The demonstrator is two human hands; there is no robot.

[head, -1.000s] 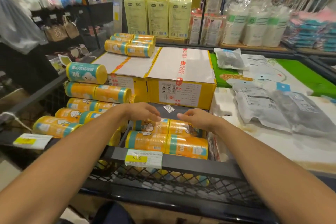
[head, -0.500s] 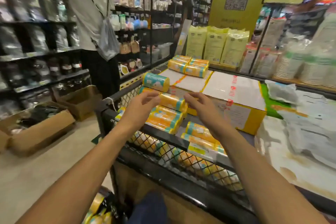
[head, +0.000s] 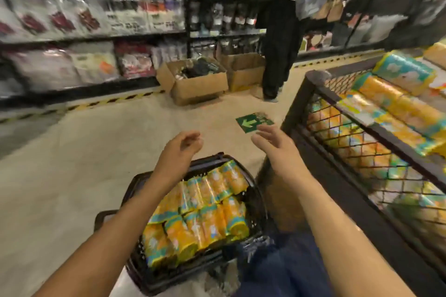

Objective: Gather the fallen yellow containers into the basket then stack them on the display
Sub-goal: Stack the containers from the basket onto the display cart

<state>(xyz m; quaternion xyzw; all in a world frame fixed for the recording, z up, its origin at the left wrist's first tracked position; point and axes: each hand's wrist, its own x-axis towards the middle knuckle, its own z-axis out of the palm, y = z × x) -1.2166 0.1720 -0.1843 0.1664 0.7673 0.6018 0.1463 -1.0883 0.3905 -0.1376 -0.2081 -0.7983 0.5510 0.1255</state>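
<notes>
- The left hand (head: 179, 149) and right hand (head: 271, 144) have come off the display (head: 321, 94) and now hang above the basket (head: 210, 158) on the floor; the view has swung left and down.
- Left fingers (head: 190, 138): loosely curled, holding nothing.
- Right fingers (head: 268, 131): nearly straight, slightly spread, touching nothing.
- Yellow containers (head: 207, 214) lie packed in the basket, between its walls; the display's stacked containers (head: 395, 108) lie along its left edge.

A retail shop: long black metal shelves (head: 96, 37) packed with bagged goods line the far left, open brown cardboard stock boxes (head: 200, 87) sit on the beige aisle floor (head: 72, 164), and a black wire-mesh display bin (head: 298, 103) of yellow-and-teal cylindrical containers (head: 410, 113) stands on the right.
</notes>
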